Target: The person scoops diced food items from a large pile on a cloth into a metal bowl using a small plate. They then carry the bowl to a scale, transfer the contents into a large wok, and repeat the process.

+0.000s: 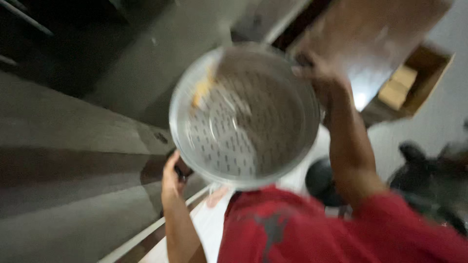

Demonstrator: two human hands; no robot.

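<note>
The picture is motion-blurred. A round perforated metal colander (243,117) is held up in the middle of the view, its hollow facing me, with a bit of yellowish stuff near its upper left rim. My right hand (319,73) grips the colander's upper right rim, and the red sleeve runs down to the lower right. My left hand (171,178) sits just under the colander's lower left edge, its fingers curled around a small dark thing (182,170) that I cannot make out. A red shirt (282,229) fills the bottom.
Grey concrete slabs (73,146) cover the left side. A brown wooden panel (370,34) and an open cardboard box (414,78) lie at the upper right. Dark round things (321,180) sit to the right, beside a white surface (209,224).
</note>
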